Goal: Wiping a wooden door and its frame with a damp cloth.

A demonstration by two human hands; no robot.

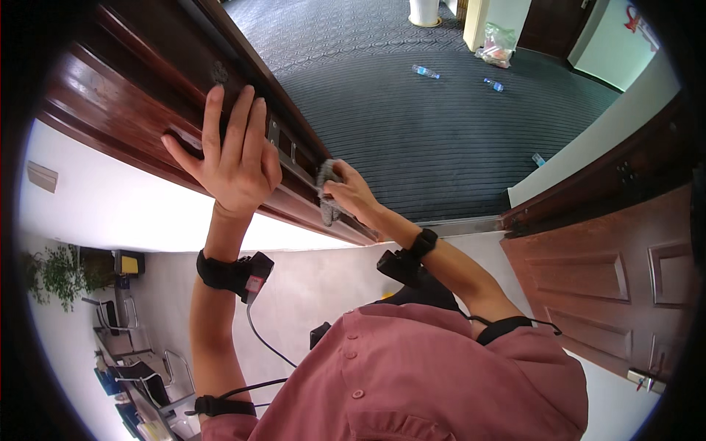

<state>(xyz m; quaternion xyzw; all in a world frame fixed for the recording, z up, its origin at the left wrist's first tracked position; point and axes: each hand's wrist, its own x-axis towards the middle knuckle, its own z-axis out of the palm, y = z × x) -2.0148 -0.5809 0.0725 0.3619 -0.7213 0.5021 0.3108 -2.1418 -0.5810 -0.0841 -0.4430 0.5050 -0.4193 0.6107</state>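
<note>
My left hand (pixel 237 154) lies flat against the dark wooden door frame (pixel 105 88), fingers spread, holding nothing. Below and to its right, my right hand (pixel 353 190) grips a grey cloth (pixel 330 212). The cloth is against the inner face of the frame, just below a metal strike plate (pixel 284 142). Part of the cloth is hidden behind my fingers.
A brown panelled door (pixel 584 270) stands open at the right. Beyond the threshold (pixel 463 227), plastic bottles (pixel 426 71) lie on dark carpet (pixel 380 127), with a filled plastic bag (pixel 498 44) by the wall. Chairs (pixel 144 380) and a plant (pixel 60 275) are at lower left.
</note>
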